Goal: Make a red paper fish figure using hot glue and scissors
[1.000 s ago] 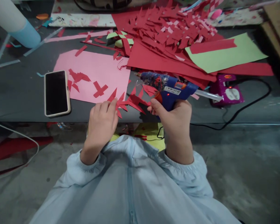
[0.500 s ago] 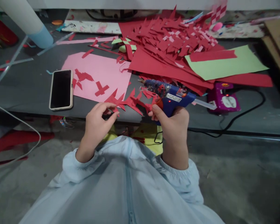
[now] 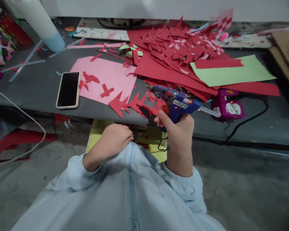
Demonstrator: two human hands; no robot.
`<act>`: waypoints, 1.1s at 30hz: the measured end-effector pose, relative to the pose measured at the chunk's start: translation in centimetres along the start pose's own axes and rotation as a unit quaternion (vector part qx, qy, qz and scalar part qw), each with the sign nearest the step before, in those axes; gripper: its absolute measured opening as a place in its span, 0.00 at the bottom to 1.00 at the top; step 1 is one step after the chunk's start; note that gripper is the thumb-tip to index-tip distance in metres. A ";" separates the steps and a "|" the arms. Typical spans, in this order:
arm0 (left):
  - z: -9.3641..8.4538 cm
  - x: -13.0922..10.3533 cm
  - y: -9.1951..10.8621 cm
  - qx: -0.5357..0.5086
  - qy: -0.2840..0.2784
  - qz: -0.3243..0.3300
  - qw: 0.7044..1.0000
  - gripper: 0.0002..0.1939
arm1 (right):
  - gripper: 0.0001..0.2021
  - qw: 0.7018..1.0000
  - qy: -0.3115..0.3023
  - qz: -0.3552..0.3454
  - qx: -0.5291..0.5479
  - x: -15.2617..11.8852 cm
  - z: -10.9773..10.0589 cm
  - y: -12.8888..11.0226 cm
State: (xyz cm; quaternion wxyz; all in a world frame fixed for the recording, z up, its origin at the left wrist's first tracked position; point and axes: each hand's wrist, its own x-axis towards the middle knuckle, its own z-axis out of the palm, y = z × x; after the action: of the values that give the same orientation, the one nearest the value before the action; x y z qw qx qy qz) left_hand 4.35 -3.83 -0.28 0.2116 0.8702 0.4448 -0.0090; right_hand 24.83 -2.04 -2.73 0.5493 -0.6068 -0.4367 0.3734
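My right hand (image 3: 177, 128) is wrapped round the handle of a blue glue gun (image 3: 175, 107) with an orange trigger. Its nozzle points left over the table, and a clear glue stick comes out of its back. Drawn in at the front of the light blue jacket, my left hand (image 3: 117, 137) has its fingers curled under; whatever they may hold is hidden. Between the hands, at the table's front edge, lie spiky folded red paper pieces (image 3: 119, 104). A pink sheet (image 3: 106, 73) with red scraps is behind them.
A phone (image 3: 68, 89) lies on the left. Behind are a heap of folded red paper (image 3: 173, 45) and a light green sheet (image 3: 236, 72). A purple power box (image 3: 228, 106) with a black cable is on the right. A yellow container (image 3: 156, 144) sits below the table edge.
My left hand has moved away from the red paper pieces, down and towards the jacket, its fingers curling under. My right hand still holds the glue gun in nearly the same place.
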 end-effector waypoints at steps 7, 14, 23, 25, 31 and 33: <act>1.5 0.6 1.4 0.005 0.005 0.000 1.000 0.10 | 0.14 1.000 -0.002 -0.016 -0.002 -0.3 -0.4 -0.1; 1.5 0.3 1.3 0.045 0.059 -0.010 0.997 0.13 | 0.13 1.000 -0.003 -0.024 0.002 -0.6 -0.5 0.1; 1.6 -0.1 1.6 0.069 0.044 -0.048 0.995 0.18 | 0.14 1.000 -0.006 -0.019 0.004 -1.0 -0.8 0.3; 1.2 -0.5 1.5 0.053 0.047 -0.050 0.996 0.12 | 0.13 1.000 -0.005 -0.018 0.012 -1.0 -0.9 0.3; -0.4 0.0 -0.8 0.035 0.220 -0.113 0.968 0.17 | 0.11 0.999 0.003 -0.008 0.032 -1.2 -0.8 0.2; -1.1 0.9 -2.0 0.081 0.264 -0.160 0.948 0.16 | 0.11 0.999 -0.003 -0.005 0.040 -1.2 -0.8 0.2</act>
State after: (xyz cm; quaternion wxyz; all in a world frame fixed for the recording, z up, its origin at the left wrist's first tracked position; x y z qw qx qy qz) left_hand 3.14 -1.70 -0.18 0.0107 0.7730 0.6160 0.1513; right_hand 25.19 -3.49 -2.82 0.5739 -0.5811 -0.4256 0.3896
